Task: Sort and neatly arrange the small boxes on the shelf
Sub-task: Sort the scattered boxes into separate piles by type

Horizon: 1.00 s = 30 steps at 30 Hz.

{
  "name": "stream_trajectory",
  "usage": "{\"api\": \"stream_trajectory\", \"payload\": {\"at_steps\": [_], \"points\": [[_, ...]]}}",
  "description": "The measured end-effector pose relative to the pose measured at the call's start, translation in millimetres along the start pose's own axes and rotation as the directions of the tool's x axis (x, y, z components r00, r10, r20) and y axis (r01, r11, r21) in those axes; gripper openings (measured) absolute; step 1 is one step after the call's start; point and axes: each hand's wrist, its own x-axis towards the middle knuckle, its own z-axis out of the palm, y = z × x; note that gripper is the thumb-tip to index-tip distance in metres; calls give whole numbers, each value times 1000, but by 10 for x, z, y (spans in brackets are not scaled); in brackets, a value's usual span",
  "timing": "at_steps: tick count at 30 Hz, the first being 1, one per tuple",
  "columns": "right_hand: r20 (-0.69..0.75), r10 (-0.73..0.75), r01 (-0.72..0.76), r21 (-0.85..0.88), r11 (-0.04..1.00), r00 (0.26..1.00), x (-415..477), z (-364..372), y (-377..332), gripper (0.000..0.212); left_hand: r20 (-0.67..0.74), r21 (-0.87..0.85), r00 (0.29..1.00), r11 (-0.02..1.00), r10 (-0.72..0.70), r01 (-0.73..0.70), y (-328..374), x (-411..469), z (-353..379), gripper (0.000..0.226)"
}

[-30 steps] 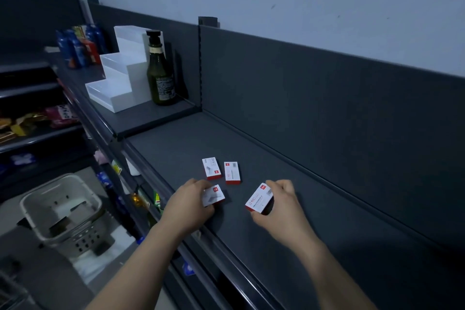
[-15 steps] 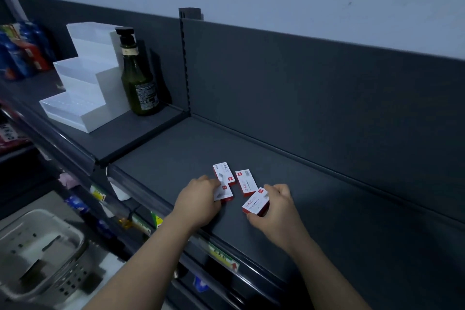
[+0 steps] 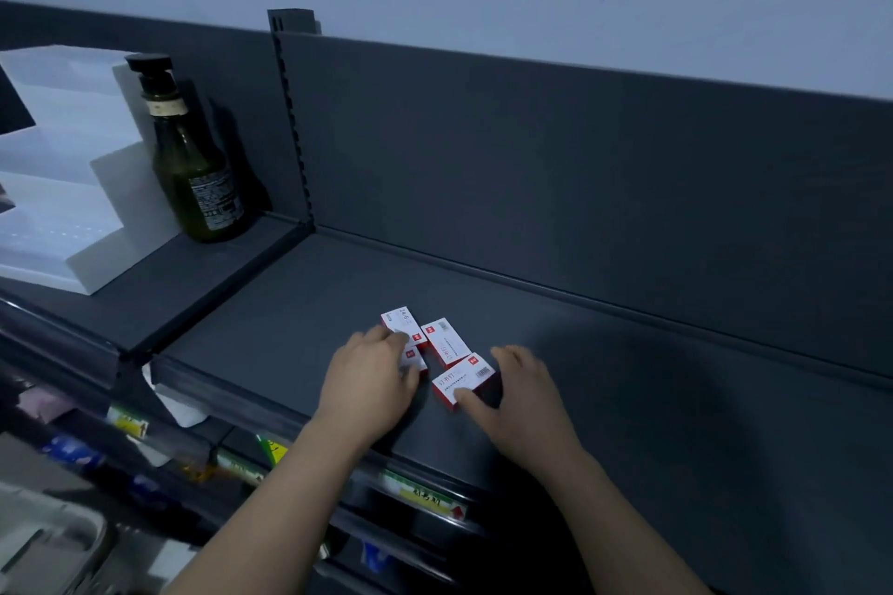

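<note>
Dark shelf [image 3: 628, 401] w/ four small red-white boxes [image 3: 447, 343] bunched near the front edge. On the front-left box [image 3: 414, 358] the left hand [image 3: 367, 382] has fingers curled over it; the right hand [image 3: 522, 396] pinches the front-right box [image 3: 464, 377] thumb vs fingers. Prob light, stiff cardboard, slidey, so grab the long sides imo.

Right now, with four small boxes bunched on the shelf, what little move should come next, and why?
Probably the right hand should swivel its front box square with the middle box behind it. The front box lies askew, pinched by thumb and fingers, while the left hand holds the left box close to the others, so squaring it would tidy the group.
</note>
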Motion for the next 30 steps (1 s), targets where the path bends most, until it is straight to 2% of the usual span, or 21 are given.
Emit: {"api": "stream_trajectory", "payload": {"at_steps": [5, 13, 19, 30], "points": [[-85, 5, -15, -113, 994, 996, -171, -308, 159, 52, -42, -45, 987, 987, 154, -156, 294, 35, -26, 28], [-210, 107, -152, -210, 966, 972, -691, -825, 516, 46, -7, -127, 932, 924, 363, -361, 1091, 31, 34, 33], [-301, 238, -311, -224, 923, 923, -1225, -1274, 1004, 47, -26, -147, 837, 826, 546, -544, 1905, -99, 128, 34], [-415, 441, -546, -176, 819, 796, -2592, -2245, 2192, 50, 24, -282, 700, 677, 714, -680, 3801, -721, 379, 41]]}}
